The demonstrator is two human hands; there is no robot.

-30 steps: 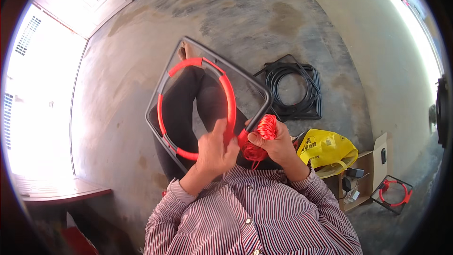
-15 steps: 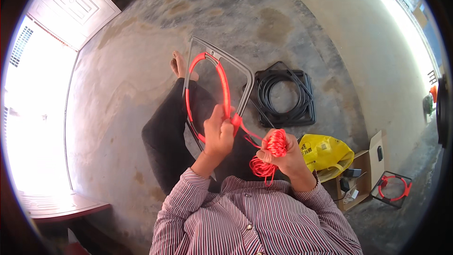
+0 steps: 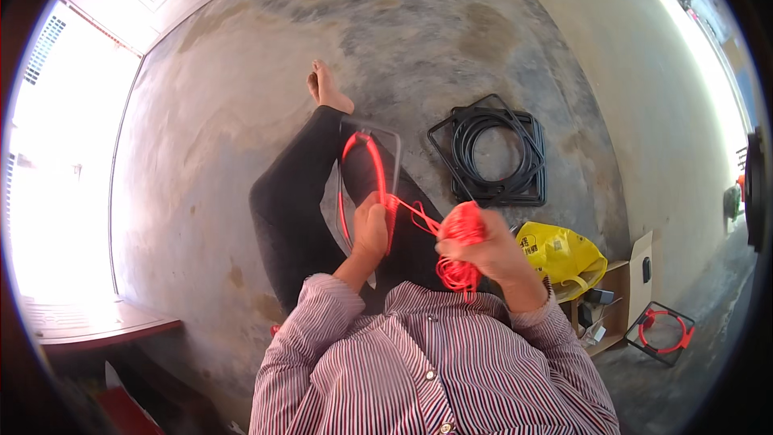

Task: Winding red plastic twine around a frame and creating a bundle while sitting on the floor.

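Note:
My left hand is closed around the side of a ring wrapped in red cord. This ring sits within a grey rectangular metal frame, which stands tilted over my lap and is partly blurred. My right hand, smeared by motion, grips a loose bundle of red cord, with loops hanging below it. A strand of the cord runs from the bundle to the ring beside my left fingers. The ring's lower end is partly hidden by my left hand.
Black frames with rings lie stacked on the floor ahead to the right. A yellow bag and an open cardboard box are beside my right arm. Farther right lies a frame with a red-wrapped ring. A low table stands at left.
The frame has tipped down toward my lap and looks shorter from here. My right hand has shifted slightly right with the cord bundle, away from the ring. The view has moved a little.

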